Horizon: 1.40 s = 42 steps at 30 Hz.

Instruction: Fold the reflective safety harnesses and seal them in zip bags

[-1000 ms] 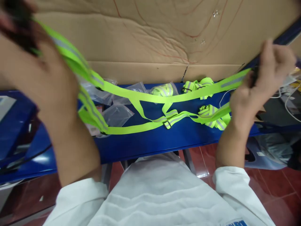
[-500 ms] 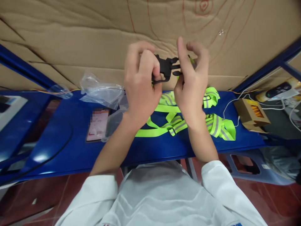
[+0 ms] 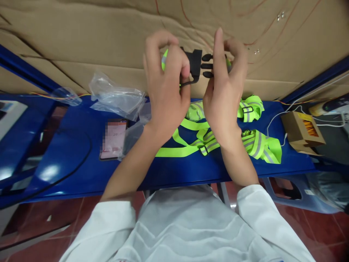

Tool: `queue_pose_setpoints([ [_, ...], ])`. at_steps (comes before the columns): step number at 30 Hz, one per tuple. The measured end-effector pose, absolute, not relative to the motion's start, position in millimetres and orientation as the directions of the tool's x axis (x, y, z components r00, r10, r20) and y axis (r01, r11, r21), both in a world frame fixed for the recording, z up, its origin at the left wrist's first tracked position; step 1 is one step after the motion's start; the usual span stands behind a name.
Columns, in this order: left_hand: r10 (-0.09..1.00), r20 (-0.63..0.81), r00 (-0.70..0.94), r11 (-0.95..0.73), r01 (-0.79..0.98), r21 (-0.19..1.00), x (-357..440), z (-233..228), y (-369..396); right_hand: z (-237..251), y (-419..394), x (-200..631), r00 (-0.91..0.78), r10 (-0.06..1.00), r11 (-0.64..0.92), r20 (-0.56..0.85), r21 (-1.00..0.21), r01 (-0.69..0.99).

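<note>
The left hand (image 3: 166, 91) and the right hand (image 3: 223, 87) were raised side by side above the blue bench (image 3: 81, 171), in front of the cardboard (image 3: 81, 40), so that the 2 halves of a black buckle met at eye level between them. The left fingers were curled tight around the socket (image 3: 195, 63), thumb and forefinger pinching its body with the open mouth turned right. The right fingers were closed on the plug (image 3: 207, 66), forefinger standing straight up beside it, the rest bent behind. Its 3 prongs pointed left at the socket's mouth and stood just short of it, not yet seated. Holding both parts level and facing each other looked like the way to line them up squarely.

The buckle was matte black plastic, small and flat. A sliver of neon webbing showed at each half, inside each fist. Below the wrists the rest of the strap (image 3: 188, 145) lay slack on the bench: neon yellow-green with grey reflective bands and a black slider, looped loosely over itself. More folded straps (image 3: 260, 145) lay to its right, just beside it. Clear bags (image 3: 117, 96) and a phone (image 3: 113, 140) sat to the left, a small carton (image 3: 301, 131) well to the right.
</note>
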State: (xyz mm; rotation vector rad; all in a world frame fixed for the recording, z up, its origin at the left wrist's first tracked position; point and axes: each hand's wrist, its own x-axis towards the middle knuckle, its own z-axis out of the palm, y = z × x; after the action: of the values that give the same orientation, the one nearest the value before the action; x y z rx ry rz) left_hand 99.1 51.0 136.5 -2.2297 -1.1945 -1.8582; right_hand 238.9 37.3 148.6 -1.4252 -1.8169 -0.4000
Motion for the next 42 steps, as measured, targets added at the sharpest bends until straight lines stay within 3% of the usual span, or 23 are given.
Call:
queue_pose_setpoints([
  [7,0.449,0.892,0.055,-0.769,0.533,0.355,99,128,53,147,32,239,-0.035,0.733,0.285,0.679,-0.261,0.922],
  [12,0.491,0.865,0.108,-0.768,0.523,0.371,106,130,42,145,26,238,-0.104,0.695,0.354,0.711,-0.213,0.911],
  [15,0.446,0.882,0.152,-0.823,0.457,0.337,105,130,44,148,24,244,-0.191,0.645,0.455,0.74,-0.172,0.874],
  [19,0.456,0.849,0.268,-0.859,0.381,0.341,95,132,51,154,22,255,-0.271,0.654,0.591,0.706,-0.254,0.765],
  [24,0.424,0.827,0.369,-0.902,0.254,0.35,81,136,56,155,21,262,-0.325,0.682,0.62,0.655,-0.283,0.732],
  [29,0.4,0.802,0.443,-0.911,0.097,0.401,68,140,67,156,30,272,-0.269,0.655,0.646,0.707,-0.337,0.685],
  [32,0.585,0.739,0.335,-0.77,-0.057,0.636,65,144,68,157,32,277,-0.231,0.605,0.691,0.762,-0.359,0.627],
  [35,0.83,0.525,0.187,-0.48,-0.238,0.844,70,150,59,157,29,278,-0.198,0.623,0.663,0.757,-0.376,0.647],
  [38,0.907,0.381,0.178,-0.293,-0.382,0.877,80,152,52,156,28,276,-0.151,0.634,0.641,0.759,-0.406,0.651],
  [42,0.94,0.325,0.102,-0.247,-0.453,0.856,95,148,54,155,40,276,-0.083,0.687,0.628,0.722,-0.533,0.567],
])
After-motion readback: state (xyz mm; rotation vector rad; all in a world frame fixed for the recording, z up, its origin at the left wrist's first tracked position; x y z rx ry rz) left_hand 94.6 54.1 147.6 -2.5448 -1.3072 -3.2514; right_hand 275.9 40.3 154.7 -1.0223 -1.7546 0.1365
